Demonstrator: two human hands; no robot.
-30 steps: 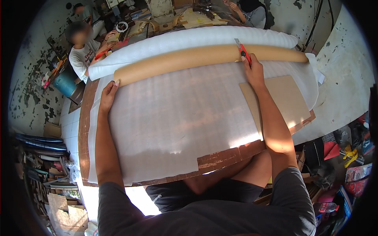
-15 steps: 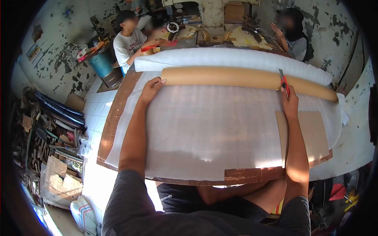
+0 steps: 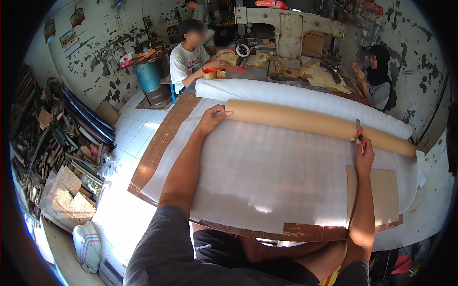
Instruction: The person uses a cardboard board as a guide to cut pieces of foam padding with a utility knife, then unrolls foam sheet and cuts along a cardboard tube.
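Observation:
Across the table lies a long roll of brown paper (image 3: 291,117). At its left end, my left hand (image 3: 213,120) is closed, with thumb and fingers gripping the edge. My right hand (image 3: 365,155) holds a red utility knife (image 3: 360,135) against the near side of the roll, its blade pointing away from me and extended. Beneath the roll is a translucent white sheet (image 3: 267,176) spread over the table. Part of a flat brown board (image 3: 381,193) lies under my right forearm.
Behind the paper is a thick white roll (image 3: 296,97). The brown tabletop (image 3: 164,143) shows at the left edge. Two people sit across the table, a third farther back, near a large machine (image 3: 286,35). Wood scraps (image 3: 71,190) and a blue drum (image 3: 151,78) stand left.
My view has shifted, so the table and rolls appear lower, farther right and more slanted. Both hands keep their places at the brown roll, the knife still in the right.

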